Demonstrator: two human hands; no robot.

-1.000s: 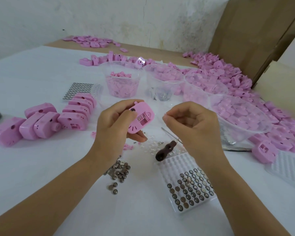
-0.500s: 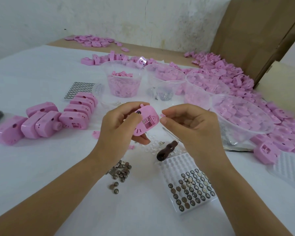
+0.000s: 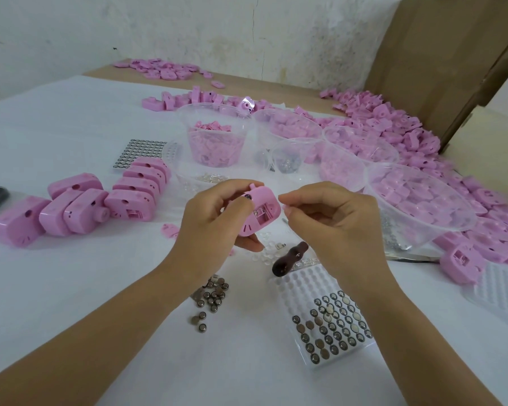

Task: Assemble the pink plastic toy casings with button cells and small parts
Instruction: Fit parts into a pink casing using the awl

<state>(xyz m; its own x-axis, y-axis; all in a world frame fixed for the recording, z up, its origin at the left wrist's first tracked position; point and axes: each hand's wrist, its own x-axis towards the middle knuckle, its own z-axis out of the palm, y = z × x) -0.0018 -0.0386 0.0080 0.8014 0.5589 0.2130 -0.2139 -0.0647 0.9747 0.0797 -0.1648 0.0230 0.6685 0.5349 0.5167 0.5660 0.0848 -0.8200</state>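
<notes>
White desk [image 3: 71, 303] met a stained wall [image 3: 188, 30], pink heap [image 3: 393, 127] at two o'clock; the left hand [image 3: 208, 230] had its fingers [image 3: 241, 186] gripped round a casing [image 3: 264, 206], and the right hand [image 3: 335, 227] pinched a small part [image 3: 282, 200].

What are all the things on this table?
Held casing: one, pink, in the left hand.
Finished casings: about ten, pink, table's left.
Loose casing pieces: heaps, pink, right side and back.
Tubs: about six, clear, middle.
Loose batteries: small pile, silver, near the left wrist.
Battery trays: three, clear, left, front and right.
Screwdriver: one, brown handle, between the hands.
Boxes: a few, brown, back right.
Left hand: grips the held casing.
Right hand: pinches a tiny part, hard to see.
</notes>
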